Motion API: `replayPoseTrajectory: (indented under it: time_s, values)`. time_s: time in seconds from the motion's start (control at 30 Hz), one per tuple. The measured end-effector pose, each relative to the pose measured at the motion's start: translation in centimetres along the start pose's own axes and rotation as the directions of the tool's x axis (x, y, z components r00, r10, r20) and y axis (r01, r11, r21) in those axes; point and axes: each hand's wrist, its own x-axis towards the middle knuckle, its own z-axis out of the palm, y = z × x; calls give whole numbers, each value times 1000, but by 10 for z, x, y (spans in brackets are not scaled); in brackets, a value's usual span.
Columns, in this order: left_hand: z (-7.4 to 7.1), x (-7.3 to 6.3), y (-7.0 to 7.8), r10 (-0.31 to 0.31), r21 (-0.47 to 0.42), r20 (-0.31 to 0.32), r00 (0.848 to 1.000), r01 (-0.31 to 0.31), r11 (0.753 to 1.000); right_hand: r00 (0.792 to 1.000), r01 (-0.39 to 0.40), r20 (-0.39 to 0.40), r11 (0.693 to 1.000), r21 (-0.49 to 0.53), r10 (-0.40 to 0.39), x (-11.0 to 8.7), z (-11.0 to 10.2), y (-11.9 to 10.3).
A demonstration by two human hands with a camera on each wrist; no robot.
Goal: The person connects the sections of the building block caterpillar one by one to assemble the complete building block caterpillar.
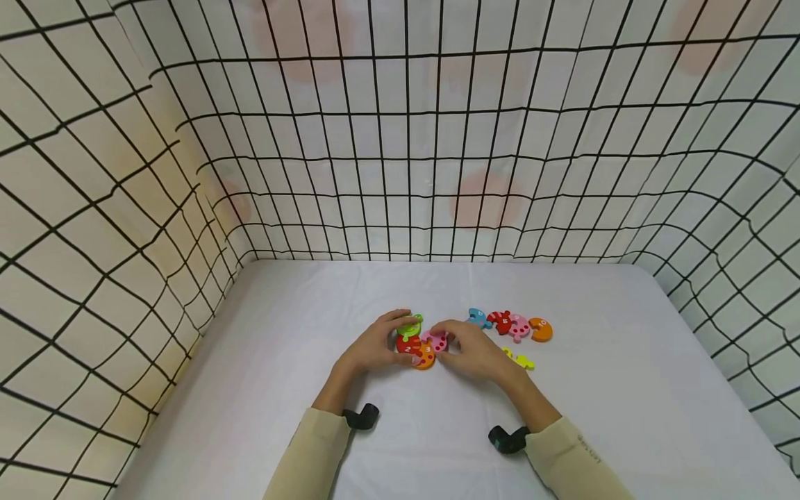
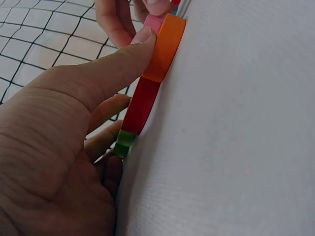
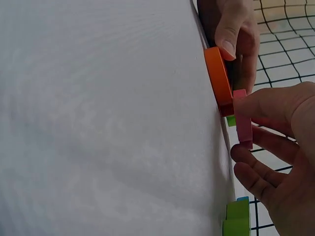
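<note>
Four colours of flat puzzle piece meet in a curve between the hands: green (image 1: 409, 328), red with a 2 (image 1: 407, 346), orange with a 3 (image 1: 425, 357) and pink with dots (image 1: 437, 341). The left hand (image 1: 377, 343) holds this group from its left side, thumb on the orange piece and fingers around the red and green ones. Between thumb and fingertips, the right hand (image 1: 473, 351) pinches the pink piece. In the right wrist view that pink piece (image 3: 242, 120) stands slightly raised beside the orange piece (image 3: 218, 73); whether they interlock cannot be made out.
Right of the right hand, a row holds a blue piece (image 1: 478, 318), a red piece (image 1: 500, 321), a pink piece (image 1: 519, 326) and an orange piece (image 1: 541, 330). A yellow-green piece (image 1: 523, 362) lies nearer, partly behind the right hand. Black netting (image 1: 431, 160) surrounds the white table (image 1: 625, 389).
</note>
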Motion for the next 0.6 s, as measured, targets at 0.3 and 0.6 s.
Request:
replayPoseTrajectory:
  time_s: [0.3, 0.6]
  values:
    - [0, 1, 1, 6, 9, 0, 1000, -6, 1000, 999, -17, 34, 1000, -3, 17, 1, 2, 2]
    - [0, 0, 5, 27, 42, -11, 1000, -26, 999, 999, 11, 36, 1000, -10, -11, 2, 5, 4]
